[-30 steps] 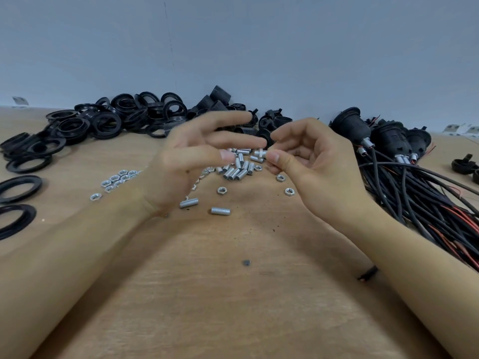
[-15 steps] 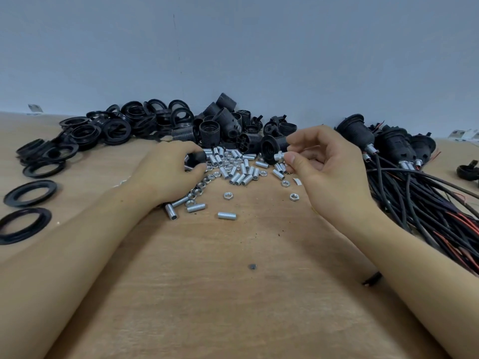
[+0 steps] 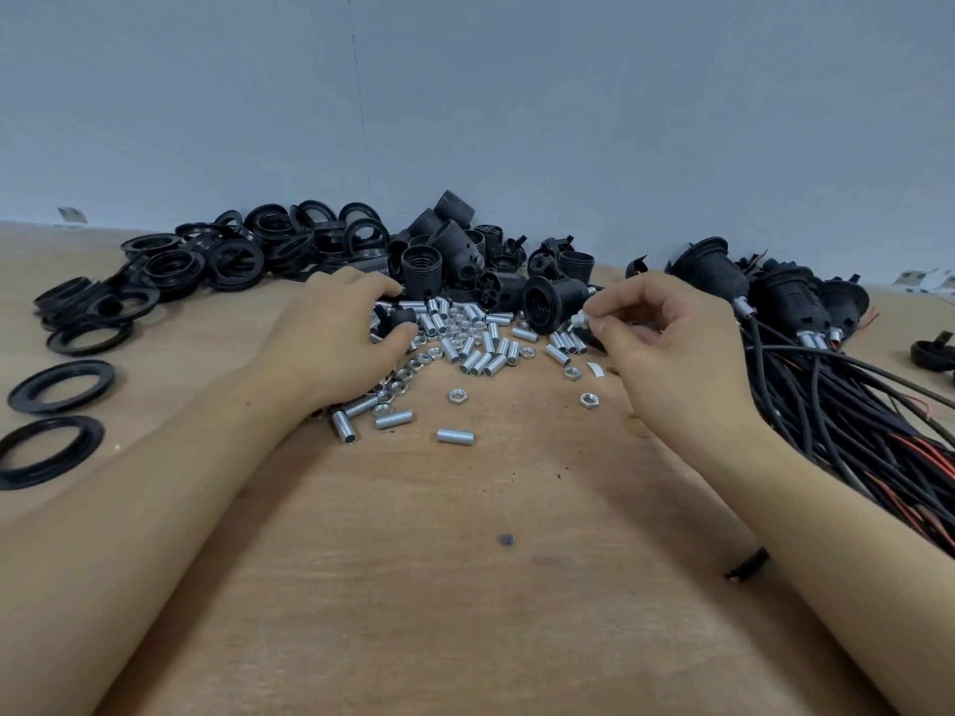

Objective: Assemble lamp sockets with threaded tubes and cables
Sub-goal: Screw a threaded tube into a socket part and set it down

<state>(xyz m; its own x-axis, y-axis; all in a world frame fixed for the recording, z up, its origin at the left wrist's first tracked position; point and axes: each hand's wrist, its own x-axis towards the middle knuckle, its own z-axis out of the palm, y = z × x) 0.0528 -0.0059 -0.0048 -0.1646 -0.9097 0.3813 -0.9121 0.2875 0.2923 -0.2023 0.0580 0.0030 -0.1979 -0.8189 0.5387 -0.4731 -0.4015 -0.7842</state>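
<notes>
A: From the head camera we see a wooden table point(image 3: 465, 586) with our left hand point(image 3: 341, 338) resting on the heap of metal tubes point(image 3: 480, 348) and nuts point(image 3: 418, 364). What is it doing?

B: Its fingers curl round a small black socket part point(image 3: 395, 317) at the left edge of the heap, thumb on the near side. So we are grasping that piece, which sits right on the tubes

A: And our right hand point(image 3: 666, 348)?

B: It is raised just above the table, thumb and forefinger pinching a short tube with a nut point(image 3: 581, 318) on it. That piece sits just beside the mouth of a black socket point(image 3: 548, 304) lying on its side; we cannot tell whether they touch

A: Where are the other parts?

B: Loose tubes lie between our hands, with two stray nuts and one lone tube point(image 3: 455, 435) nearer to us. Black rings point(image 3: 227, 255) pile up at the back left, and two flat rings point(image 3: 49, 449) lie apart near the left edge. More sockets are heaped at the back centre

A: And the cables?

B: A thick bundle of black cables point(image 3: 852, 416) with some red wires runs along the right side, joined to finished sockets point(image 3: 775, 297) at the far end. A short black scrap point(image 3: 746, 564) lies by our right forearm
</notes>
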